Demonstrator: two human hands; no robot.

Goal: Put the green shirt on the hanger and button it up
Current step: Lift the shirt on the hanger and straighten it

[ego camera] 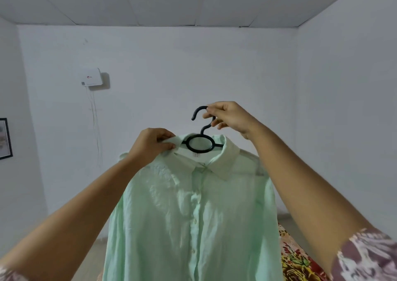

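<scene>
The pale green shirt (191, 220) hangs on a black plastic hanger (199, 146), held up in the air in front of me. Its front placket shows buttons running down the middle and looks closed. My right hand (229, 116) grips the hanger's hook from the right. My left hand (153, 144) pinches the left side of the shirt's collar, next to the hanger's oval neck. The hanger's arms are hidden inside the shoulders.
A white wall stands behind, with a small white box (92, 77) and cables mounted at the left. A framed picture (5, 138) hangs at the far left. A red and yellow patterned cloth (298, 261) lies at the lower right.
</scene>
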